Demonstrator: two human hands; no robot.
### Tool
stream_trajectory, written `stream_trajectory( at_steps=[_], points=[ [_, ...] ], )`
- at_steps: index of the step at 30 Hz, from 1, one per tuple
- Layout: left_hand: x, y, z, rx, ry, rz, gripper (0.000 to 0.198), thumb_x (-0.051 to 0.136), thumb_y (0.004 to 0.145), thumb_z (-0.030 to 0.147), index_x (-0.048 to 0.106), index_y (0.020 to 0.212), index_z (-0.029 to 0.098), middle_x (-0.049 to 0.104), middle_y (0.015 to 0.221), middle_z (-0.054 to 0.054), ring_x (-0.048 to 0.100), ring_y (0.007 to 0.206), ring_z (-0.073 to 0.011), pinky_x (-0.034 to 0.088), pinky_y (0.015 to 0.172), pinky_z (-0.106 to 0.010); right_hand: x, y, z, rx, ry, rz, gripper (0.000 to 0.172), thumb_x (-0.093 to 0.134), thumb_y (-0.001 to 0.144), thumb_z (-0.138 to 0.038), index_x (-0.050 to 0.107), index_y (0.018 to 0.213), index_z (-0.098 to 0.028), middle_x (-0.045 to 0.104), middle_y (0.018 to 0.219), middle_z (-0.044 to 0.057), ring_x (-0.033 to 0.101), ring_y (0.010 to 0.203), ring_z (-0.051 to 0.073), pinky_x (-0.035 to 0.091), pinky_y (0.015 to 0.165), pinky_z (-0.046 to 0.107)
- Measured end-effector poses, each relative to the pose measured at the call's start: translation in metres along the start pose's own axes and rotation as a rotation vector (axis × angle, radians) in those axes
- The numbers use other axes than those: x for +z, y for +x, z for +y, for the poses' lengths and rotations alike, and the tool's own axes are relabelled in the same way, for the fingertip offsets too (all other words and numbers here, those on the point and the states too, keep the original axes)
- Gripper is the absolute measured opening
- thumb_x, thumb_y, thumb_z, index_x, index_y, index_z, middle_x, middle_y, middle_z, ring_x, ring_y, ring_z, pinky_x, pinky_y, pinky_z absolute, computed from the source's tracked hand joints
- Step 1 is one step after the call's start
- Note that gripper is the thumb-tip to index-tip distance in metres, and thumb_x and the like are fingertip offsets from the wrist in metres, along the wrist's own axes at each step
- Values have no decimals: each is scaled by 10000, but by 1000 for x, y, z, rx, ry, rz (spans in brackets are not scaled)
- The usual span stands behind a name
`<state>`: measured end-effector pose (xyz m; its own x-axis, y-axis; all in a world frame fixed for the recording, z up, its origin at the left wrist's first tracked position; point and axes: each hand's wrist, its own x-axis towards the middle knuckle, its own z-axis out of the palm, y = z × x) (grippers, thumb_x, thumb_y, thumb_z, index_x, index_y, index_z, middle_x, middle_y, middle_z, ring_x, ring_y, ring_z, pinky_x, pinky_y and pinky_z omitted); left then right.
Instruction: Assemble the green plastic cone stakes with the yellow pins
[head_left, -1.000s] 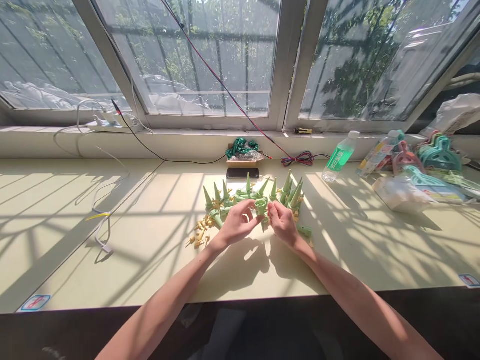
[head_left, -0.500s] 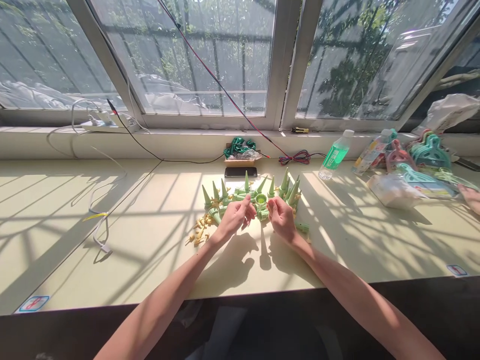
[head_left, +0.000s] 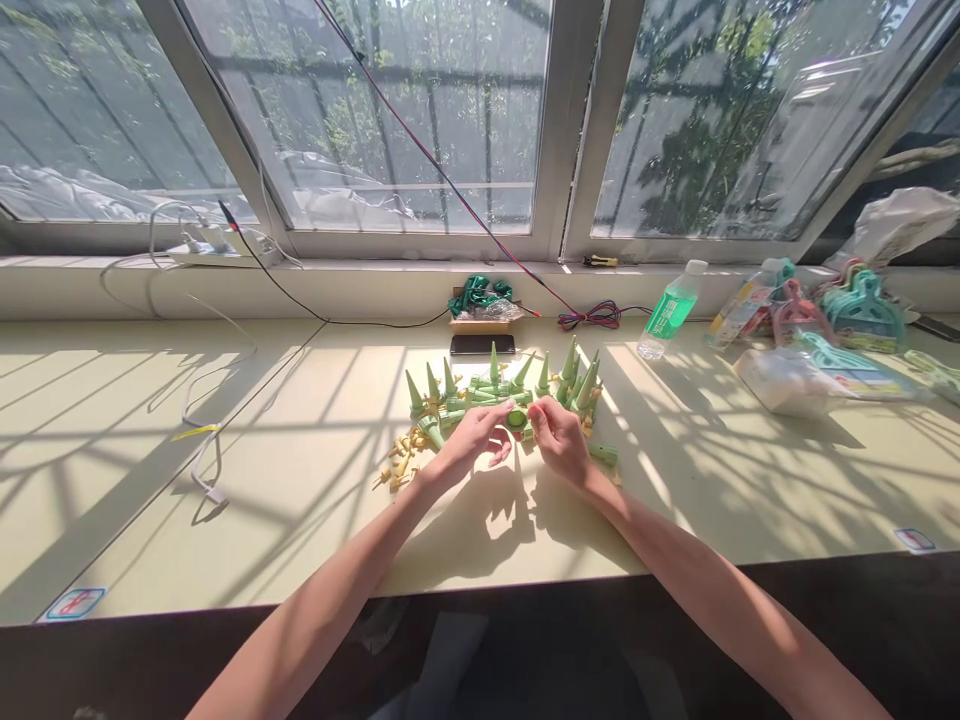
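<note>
A cup-shaped part (head_left: pixel 517 419) is between the left hand (head_left: pixel 474 438) and right hand (head_left: pixel 559 437). Behind both, spikes (head_left: pixel 494 370) stand on the table (head_left: pixel 187 540), a phone (head_left: pixel 482 345) behind them. Pegs (head_left: pixel 401 457) lie left of the left hand; rightward beyond the right hand, a bottle (head_left: pixel 670 315).

Open table (head_left: pixel 705 500) to either side of the left hand (head_left: pixel 475 437) and right hand (head_left: pixel 559 437), with green cones (head_left: pixel 494 370) blocking the way ahead.
Just beyond both hands, the upright cones crowd together. Yellow pieces (head_left: pixel 400 459) lie just left, a green tube (head_left: pixel 603 454) just right. Past these, bare table runs left to a white cable (head_left: pixel 216 496) and right to a wrapped pack (head_left: pixel 787 382).
</note>
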<state>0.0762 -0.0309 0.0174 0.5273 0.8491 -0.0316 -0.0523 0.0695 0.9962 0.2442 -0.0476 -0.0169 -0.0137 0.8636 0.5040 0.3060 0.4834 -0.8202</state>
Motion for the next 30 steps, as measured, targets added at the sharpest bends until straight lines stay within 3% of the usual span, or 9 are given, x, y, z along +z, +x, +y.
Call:
stream_trajectory(
  at_steps=[5, 9, 14, 17, 21, 25, 30],
  points=[
    [1, -4, 4, 100, 301, 60, 373, 628, 855, 525, 569, 823, 158, 516, 630, 23, 499, 487, -93, 366, 417, -199, 0, 1, 2, 18, 2, 16, 434, 424, 996, -521, 426, 678, -226, 428, 551, -41, 387, 493, 119, 325, 488, 261],
    [2, -5, 1, 294, 535, 144, 347, 632, 869, 462, 621, 1012, 146, 614, 877, -51, 569, 603, -111, 471, 503, -219, 0, 2, 2, 38, -7, 32, 460, 425, 992, -532, 393, 642, -235, 425, 547, -33, 387, 483, 125, 315, 475, 271],
    [0, -2, -11, 491, 742, 151, 273, 563, 939, 340, 614, 1168, 200, 571, 1139, -96, 592, 675, -100, 510, 566, -221, 0, 3, 2, 59, -5, 41, 482, 427, 986, -548, 382, 624, -235, 413, 541, -31, 376, 475, 122, 296, 457, 269],
    [1, 0, -16, 537, 782, 259, 292, 562, 945, 333, 585, 1212, 218, 547, 1179, -98, 586, 652, -83, 509, 576, -221, 1, 2, 2, 62, -5, 68, 460, 441, 988, -529, 412, 643, -227, 405, 536, -39, 381, 480, 120, 305, 465, 264],
    [4, 0, -14, 438, 669, 341, 281, 574, 932, 427, 604, 1021, 162, 625, 985, -71, 572, 596, -93, 469, 519, -207, 2, 1, 3, 54, -16, 108, 408, 435, 1003, -489, 455, 696, -221, 410, 546, -43, 380, 485, 121, 309, 476, 263],
    [5, 0, -7, 184, 413, 208, 557, 472, 933, 610, 610, 685, 130, 599, 641, -41, 523, 457, -98, 386, 409, -205, 1, 0, 2, 52, -14, 103, 381, 433, 1006, -486, 480, 736, -222, 425, 563, -39, 386, 495, 126, 313, 481, 265],
    [2, 3, -7, -15, 128, 103, 610, 523, 868, 687, 642, 701, 112, 589, 558, -44, 487, 397, -96, 346, 378, -210, 0, 0, 0, 20, 19, 30, 369, 452, 996, -496, 512, 765, -215, 436, 581, -38, 379, 497, 121, 304, 474, 261]
  ],
)
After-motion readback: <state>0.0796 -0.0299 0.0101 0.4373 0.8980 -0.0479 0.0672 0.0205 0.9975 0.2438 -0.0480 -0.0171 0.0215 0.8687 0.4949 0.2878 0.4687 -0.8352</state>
